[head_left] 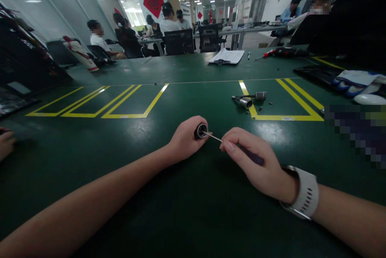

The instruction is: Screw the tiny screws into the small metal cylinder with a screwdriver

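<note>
My left hand (187, 137) is wrapped round a dark cylindrical part (197, 132) with a bright metal rim, its hollow end turned toward the right. A screwdriver (255, 156) lies in the closed fingers of my right hand (253, 155), dark handle in the palm. Its thin metal shaft reaches left, and the tip is inside the part's opening; what it touches in there is hidden. Beyond my hands, a metal-ended cylindrical part (245, 102) and a second similar piece (260, 96) lie on the green table. Several tiny dark bits (261, 108) are scattered beside them.
Yellow tape (125, 116) marks boxes on the tabletop. A clipboard with papers (226, 56), a red-tipped screwdriver (265, 54) and white-and-blue gloves (358, 81) lie farther off. Another person's hand (6, 143) rests at the left edge. People sit at desks behind.
</note>
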The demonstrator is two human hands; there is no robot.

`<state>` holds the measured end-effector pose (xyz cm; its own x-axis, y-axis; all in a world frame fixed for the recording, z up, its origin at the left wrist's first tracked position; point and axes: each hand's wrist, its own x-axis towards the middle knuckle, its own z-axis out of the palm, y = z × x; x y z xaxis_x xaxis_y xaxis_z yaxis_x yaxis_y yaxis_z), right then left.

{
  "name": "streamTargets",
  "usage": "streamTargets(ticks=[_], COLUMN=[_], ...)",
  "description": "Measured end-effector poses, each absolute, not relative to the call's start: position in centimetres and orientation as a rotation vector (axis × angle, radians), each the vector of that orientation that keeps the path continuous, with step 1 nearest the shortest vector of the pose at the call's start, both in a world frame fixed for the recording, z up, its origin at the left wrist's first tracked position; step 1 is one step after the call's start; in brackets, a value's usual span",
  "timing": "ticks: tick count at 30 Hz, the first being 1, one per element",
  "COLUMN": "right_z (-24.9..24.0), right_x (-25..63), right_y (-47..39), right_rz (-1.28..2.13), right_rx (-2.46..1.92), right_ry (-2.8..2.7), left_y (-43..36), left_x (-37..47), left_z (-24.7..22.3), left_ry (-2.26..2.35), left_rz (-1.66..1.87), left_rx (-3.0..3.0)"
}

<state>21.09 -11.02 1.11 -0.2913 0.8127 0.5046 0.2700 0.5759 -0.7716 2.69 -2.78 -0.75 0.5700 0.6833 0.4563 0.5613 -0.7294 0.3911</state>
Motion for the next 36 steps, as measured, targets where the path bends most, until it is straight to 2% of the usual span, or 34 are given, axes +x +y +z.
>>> streamTargets(ticks=[7, 18, 29, 36], right_z=[1.01, 1.13, 1.0, 1.11], right_x=[20.59, 20.89, 20.5, 20.66], right_y=[-11.17, -11.14, -11.34, -11.26], right_rz=[0.511, 0.741, 0.526, 0.623], right_rx=[-0.898, -0.929, -0.907, -0.864], right_ry=[-1.986, -1.928, -1.959, -1.966], left_y=[-2.78, -2.95, -2.77, -2.89], left_x=[2.88, 2.73, 2.69, 2.73], left_z=[-0.8, -0.79, -0.83, -0.71], left_ry=[1.027, 1.031, 1.031, 0.995], left_rz=[0.85, 0.827, 0.791, 0.783], left_rx=[2.608, 2.642, 2.68, 2.684])
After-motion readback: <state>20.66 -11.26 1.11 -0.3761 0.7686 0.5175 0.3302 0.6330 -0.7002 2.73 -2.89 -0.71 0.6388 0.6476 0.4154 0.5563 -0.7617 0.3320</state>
